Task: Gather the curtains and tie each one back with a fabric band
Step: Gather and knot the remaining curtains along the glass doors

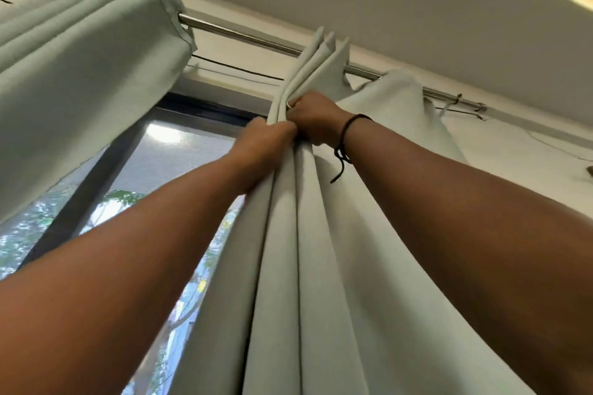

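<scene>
Both forearms reach up from me; my left hand and right hand clench the gathered pale green fabric curtain just beneath the steel curtain rod.

My arms are bare from wrist to elbow, with no sleeves showing anywhere along them. My left hand wears nothing, no ring or watch. Round my right wrist, just below my right hand, sits a thin black cord bracelet, knotted at about seven o'clock on the wrist, its loose ends dangling toward six o'clock.
</scene>
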